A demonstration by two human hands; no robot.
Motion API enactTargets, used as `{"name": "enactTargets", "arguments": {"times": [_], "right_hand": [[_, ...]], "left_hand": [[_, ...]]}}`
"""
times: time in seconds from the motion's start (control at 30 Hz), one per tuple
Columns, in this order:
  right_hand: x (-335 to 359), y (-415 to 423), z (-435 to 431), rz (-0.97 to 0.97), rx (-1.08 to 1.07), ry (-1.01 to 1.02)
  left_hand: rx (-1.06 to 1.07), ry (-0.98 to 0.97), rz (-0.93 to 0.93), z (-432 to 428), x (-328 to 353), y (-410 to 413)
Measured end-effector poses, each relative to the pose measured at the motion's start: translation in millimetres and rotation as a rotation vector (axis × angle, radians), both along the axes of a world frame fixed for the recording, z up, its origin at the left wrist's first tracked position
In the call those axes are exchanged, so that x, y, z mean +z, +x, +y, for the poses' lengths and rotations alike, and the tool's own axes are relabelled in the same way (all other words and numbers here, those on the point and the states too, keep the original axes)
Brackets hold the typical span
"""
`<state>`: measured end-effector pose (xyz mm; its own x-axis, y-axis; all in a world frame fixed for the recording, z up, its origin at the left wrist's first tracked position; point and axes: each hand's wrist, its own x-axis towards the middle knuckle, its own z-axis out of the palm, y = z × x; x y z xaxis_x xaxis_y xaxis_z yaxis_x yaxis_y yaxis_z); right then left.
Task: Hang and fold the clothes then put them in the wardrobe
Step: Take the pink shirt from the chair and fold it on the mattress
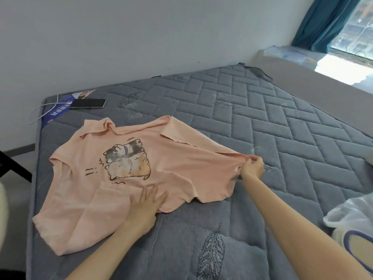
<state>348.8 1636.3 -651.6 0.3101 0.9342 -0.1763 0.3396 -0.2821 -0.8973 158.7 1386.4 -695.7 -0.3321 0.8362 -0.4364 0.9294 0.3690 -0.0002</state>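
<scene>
A plain pale wall (pixel 121 37) closes the far side of the room, with a teal curtain (pixel 323 23) and a bright window (pixel 359 37) in the far right corner. Most of the view is filled by a bare grey quilted mattress (pixel 262 128), stitched in a herringbone pattern with leaf motifs, its far edge against the wall. On its left half lies a peach T-shirt (pixel 171 158), front up, showing a cartoon animal print (pixel 127 160). The collar points away from the person, toward the far left corner of the mattress, and the hem lies on the near side. As spread, the T-shirt reaches longest across the mattress, from its near left corner to its drawn-out right corner. The left hand (pixel 145 205) rests flat on the near edge of the cloth, fingers straight and spread, pressing it down. The right hand (pixel 252 165) pinches the right corner with curled fingers and pulls it taut. A crumpled clear plastic bag (pixel 353 215) sits at the right edge. At the far left corner a blue leaflet (pixel 58 110) lies under a dark phone (pixel 87 103), with a white cable (pixel 40 110) looping off the mattress edge.
</scene>
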Motion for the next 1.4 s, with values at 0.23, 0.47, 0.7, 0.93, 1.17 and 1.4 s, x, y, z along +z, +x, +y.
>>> {"name": "enactTargets", "arguments": {"times": [0.23, 0.47, 0.7, 0.93, 1.17, 1.4], "right_hand": [[13, 0, 20, 0.112, -0.036, 0.156], [-18, -14, -6, -0.328, 0.365, 0.064], [-54, -20, -50, -0.520, 0.420, -0.254], [-46, -6, -31, -0.179, 0.137, -0.322], [-43, 1, -35, 0.282, -0.201, -0.464], [-43, -18, -74, -0.047, 0.113, -0.160]], "left_hand": [[-0.123, -0.044, 0.012, -2, -1, -7], [-0.093, 0.022, -0.134, -10, -1, -10], [0.087, 0.097, 0.027, -26, -4, 2], [-0.034, 0.051, 0.020, -39, 3, -3], [-0.094, 0.016, -0.121, -49, 10, -2], [0.024, 0.058, -0.022, -73, 0, -7]]}}
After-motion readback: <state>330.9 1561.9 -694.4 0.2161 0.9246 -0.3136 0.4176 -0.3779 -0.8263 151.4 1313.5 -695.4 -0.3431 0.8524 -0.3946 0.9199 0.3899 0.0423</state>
